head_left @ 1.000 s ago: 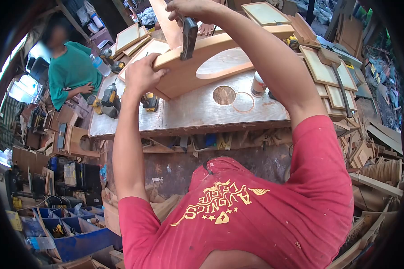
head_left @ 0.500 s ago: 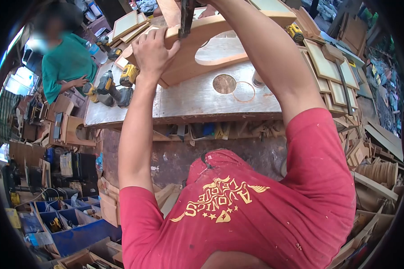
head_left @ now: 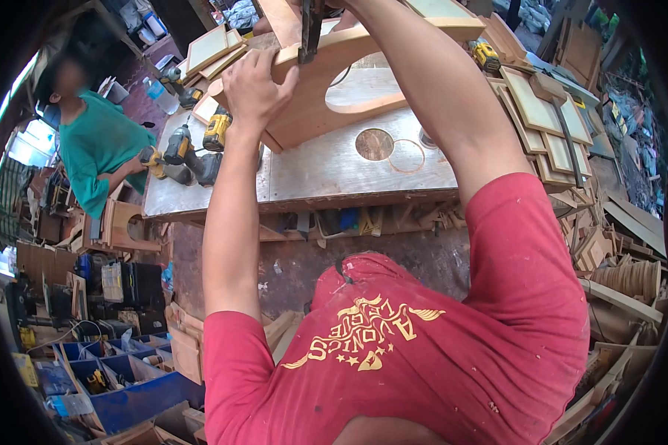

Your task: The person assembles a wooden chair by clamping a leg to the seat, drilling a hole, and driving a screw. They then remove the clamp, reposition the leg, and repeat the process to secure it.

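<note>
My left hand (head_left: pixel 256 87) rests on the near left edge of a curved wooden piece (head_left: pixel 308 119) with an oval cut-out, its fingers laid over the edge and the thumb apart. Beside the thumb a dark metal clamp bar (head_left: pixel 310 33) stands against the wood. My right arm reaches to the top edge of the view, where my right hand (head_left: pixel 339 4) is almost wholly cut off; its fingers are hidden. The wooden piece stands tilted on the metal-topped workbench (head_left: pixel 297 174).
Yellow-and-black drills (head_left: pixel 217 130) lie at the bench's left end, another (head_left: pixel 485 55) at the right. A person in a green shirt (head_left: pixel 100 144) stands at the left. Panels (head_left: pixel 538 104) are stacked right, with a mallet (head_left: pixel 549 87) on them. A blue divided bin (head_left: pixel 130 397) sits lower left.
The person in green has shifted left and lower in view, with the head turned. My left hand stays on the wood, and my view has moved slightly.
</note>
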Tool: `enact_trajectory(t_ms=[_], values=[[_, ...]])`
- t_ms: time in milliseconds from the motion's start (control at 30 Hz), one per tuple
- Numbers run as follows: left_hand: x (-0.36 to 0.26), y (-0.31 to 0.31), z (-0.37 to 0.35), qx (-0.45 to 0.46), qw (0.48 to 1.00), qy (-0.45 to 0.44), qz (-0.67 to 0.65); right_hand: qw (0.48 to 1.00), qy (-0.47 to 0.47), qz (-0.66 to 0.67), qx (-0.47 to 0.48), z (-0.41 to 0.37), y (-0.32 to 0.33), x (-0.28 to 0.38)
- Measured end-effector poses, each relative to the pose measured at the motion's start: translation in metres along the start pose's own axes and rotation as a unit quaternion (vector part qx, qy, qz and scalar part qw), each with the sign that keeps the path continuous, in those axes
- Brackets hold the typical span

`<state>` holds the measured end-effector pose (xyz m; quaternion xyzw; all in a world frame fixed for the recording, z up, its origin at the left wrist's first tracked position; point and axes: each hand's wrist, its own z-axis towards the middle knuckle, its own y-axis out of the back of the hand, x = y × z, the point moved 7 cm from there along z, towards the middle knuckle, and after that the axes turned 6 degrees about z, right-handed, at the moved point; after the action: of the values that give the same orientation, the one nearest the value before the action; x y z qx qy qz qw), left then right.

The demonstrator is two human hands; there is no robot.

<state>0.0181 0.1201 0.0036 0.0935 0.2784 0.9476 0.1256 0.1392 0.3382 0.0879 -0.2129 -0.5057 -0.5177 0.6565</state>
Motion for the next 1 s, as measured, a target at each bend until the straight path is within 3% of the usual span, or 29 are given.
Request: enact_trajectory(t_ms=[67, 167, 300, 400, 600, 633, 767, 833, 900, 1000], values=[[0.000, -0.001, -0.002, 0.033, 0.999, 0.010, 0.000, 0.985, -0.066, 0.155, -0.027, -0.044, -0.010, 0.014], [-0.003, 0.008, -0.003, 0.051, 0.999, 0.009, -0.013, 0.984, 0.039, 0.173, -0.010, -0.061, -0.015, 0.028], [-0.002, 0.021, -0.013, 0.140, 0.982, 0.048, -0.117, 0.998, -0.019, 0.034, -0.055, -0.127, -0.023, 0.075], [-0.008, 0.040, -0.022, 0.241, 0.952, 0.086, -0.166, 0.998, -0.008, 0.008, -0.067, -0.168, -0.030, 0.089], [-0.042, 0.041, -0.070, 0.370, 0.923, -0.017, -0.101, 0.994, -0.030, 0.063, -0.089, -0.270, -0.057, 0.098], [-0.049, 0.039, -0.080, 0.386, 0.917, -0.023, -0.099, 0.994, -0.061, -0.015, -0.091, -0.288, -0.058, 0.099], [-0.082, 0.051, -0.122, 0.395, 0.903, -0.115, -0.128, 0.976, -0.141, 0.019, -0.165, -0.365, -0.083, 0.095], [-0.093, 0.052, -0.150, 0.365, 0.908, -0.108, -0.177, 0.970, -0.151, 0.006, -0.191, -0.409, -0.094, 0.079], [-0.110, 0.045, -0.191, 0.381, 0.907, -0.089, -0.158, 0.969, -0.072, 0.011, -0.234, -0.458, -0.110, 0.054], [-0.118, 0.029, -0.224, 0.378, 0.911, -0.072, -0.148, 0.964, -0.097, 0.046, -0.244, -0.500, -0.127, 0.014]])
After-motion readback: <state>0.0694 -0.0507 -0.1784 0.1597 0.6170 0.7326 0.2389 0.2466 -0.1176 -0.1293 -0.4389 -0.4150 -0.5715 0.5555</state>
